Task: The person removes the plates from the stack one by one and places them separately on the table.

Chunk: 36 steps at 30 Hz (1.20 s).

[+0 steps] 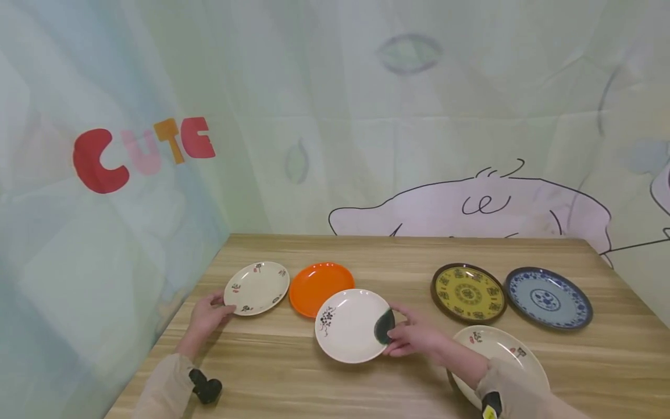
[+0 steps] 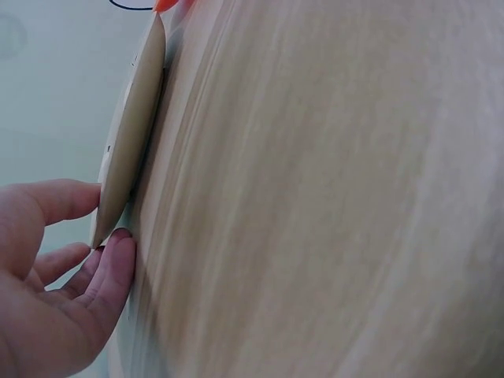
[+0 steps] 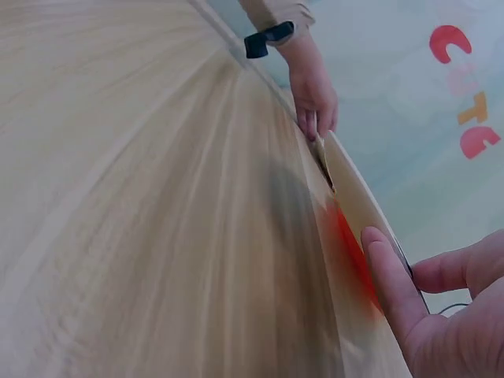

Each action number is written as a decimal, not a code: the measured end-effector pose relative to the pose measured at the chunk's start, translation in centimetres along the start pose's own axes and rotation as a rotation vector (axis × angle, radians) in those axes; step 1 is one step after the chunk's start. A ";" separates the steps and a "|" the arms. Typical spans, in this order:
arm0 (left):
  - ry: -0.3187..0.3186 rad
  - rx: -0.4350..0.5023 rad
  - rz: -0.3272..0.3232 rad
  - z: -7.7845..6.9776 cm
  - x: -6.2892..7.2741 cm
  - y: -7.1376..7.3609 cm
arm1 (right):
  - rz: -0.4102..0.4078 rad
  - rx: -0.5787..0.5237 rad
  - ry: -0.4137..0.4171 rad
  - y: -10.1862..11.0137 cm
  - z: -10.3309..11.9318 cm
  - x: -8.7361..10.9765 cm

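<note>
At the left of the table, my left hand [image 1: 206, 315] holds the near-left rim of a cream plate [image 1: 256, 289] with small red and black motifs. In the left wrist view, that rim lies between the thumb and the fingers [image 2: 118, 264]. My right hand [image 1: 416, 334] pinches the right edge of a white plate [image 1: 348, 326] with a black floral sprig and a dark green patch. The right wrist view shows this white plate [image 3: 354, 185] raised off the table. It overlaps the near edge of an orange plate [image 1: 316, 285] in the head view.
On the right lie a yellow patterned plate [image 1: 468, 293] with a dark rim and a blue-and-white floral plate [image 1: 546, 299]. Under my right forearm is another cream plate [image 1: 505, 349], partly hidden. The wooden table [image 1: 282, 378] meets a printed cloth backdrop [image 1: 293, 116] behind and at left.
</note>
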<state>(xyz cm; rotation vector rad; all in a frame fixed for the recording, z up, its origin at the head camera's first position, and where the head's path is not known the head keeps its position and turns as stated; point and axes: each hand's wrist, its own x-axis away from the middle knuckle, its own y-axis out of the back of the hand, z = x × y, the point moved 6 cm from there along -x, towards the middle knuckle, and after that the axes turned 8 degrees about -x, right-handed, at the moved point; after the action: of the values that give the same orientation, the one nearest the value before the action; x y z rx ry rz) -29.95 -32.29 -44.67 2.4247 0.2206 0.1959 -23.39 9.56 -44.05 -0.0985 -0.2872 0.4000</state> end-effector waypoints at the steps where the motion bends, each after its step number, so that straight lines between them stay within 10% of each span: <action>1: -0.007 -0.013 -0.004 0.0 0.0 0.1 | 0.005 -0.002 0.000 -0.3 -0.1 0.0; 36: -0.032 -0.018 -0.013 0.5 -0.4 -0.1 | 0.168 -0.071 -0.081 -7.2 -2.6 -0.8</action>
<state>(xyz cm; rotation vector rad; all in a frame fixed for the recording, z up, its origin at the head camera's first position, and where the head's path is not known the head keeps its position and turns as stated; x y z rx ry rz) -30.22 -32.64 -45.13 2.4063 0.2189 0.1533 -20.64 2.55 -45.63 -0.1775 -0.3746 0.5617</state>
